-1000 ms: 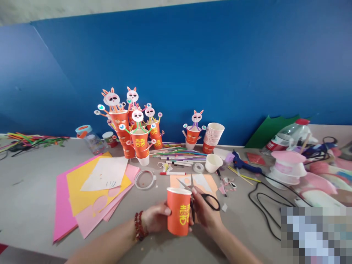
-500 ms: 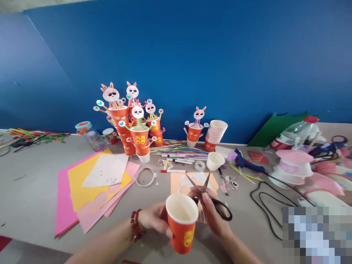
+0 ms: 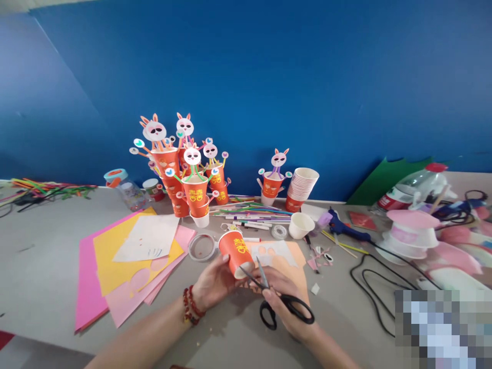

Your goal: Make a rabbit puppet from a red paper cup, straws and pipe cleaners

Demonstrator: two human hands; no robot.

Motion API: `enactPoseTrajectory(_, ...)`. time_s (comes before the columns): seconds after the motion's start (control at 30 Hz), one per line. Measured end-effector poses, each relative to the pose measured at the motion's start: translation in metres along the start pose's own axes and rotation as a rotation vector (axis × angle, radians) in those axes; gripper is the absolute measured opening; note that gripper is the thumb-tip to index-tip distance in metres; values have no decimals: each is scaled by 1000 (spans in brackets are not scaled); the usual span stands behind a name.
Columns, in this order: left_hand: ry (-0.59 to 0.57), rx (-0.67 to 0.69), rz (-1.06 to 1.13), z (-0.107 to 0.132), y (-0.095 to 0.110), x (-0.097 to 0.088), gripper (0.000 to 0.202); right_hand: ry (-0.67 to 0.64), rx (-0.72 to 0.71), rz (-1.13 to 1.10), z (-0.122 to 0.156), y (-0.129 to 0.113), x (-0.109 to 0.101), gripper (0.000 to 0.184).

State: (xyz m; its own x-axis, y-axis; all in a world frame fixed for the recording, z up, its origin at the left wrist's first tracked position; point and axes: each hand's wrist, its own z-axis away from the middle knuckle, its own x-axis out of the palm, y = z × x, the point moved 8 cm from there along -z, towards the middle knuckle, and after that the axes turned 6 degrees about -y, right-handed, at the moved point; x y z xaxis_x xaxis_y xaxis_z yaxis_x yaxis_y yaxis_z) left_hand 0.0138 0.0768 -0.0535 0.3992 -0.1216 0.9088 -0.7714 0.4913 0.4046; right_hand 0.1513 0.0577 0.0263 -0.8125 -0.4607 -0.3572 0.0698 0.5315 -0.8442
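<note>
A red paper cup [image 3: 233,251] with yellow characters lies tilted in my left hand [image 3: 215,284], its base turned toward me. My right hand [image 3: 286,300] is closed around black-handled scissors [image 3: 289,303]. The scissor blades are spread, and their tips are at the base of the cup; whether they touch or cut into it I cannot tell. Beneath both hands is a peach sheet of paper [image 3: 298,253] with a white cut-out sheet on top.
Rabbit-faced cup figures [image 3: 196,189] stand at the back left. A stack of paper cups [image 3: 302,184], a white cup [image 3: 301,225] and a blue glue gun [image 3: 346,228] are right of centre. Coloured sheets [image 3: 92,287] lie left, beside a tape roll [image 3: 202,248]. Black cables [image 3: 378,277] run on the right.
The cup has gone from upright to tipped over, with its base now facing me and raised farther from my body. The scissors have swung left so their tips meet the cup's base.
</note>
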Motion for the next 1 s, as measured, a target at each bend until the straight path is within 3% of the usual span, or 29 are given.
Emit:
enactPoseTrajectory(0.17,-42,46,-144,3,6,8,32,25,44,65,2,0,-4,29)
enactPoseTrajectory(0.33,-37,59,-105,0,7,3,27,-20,27,97,-2,-1,1,34)
enactPoseTrajectory(0.5,41,63,-87,-2,4,-4,28,-69,-21,121,-9,1,9,33)
enactPoseTrajectory(0.67,110,52,-27,-1,2,-7,25,-63,21,142,-6,5,9,26)
enactPoseTrajectory(1.0,121,63,103,-10,6,19,27,11,53,247,-5,5,4,22)
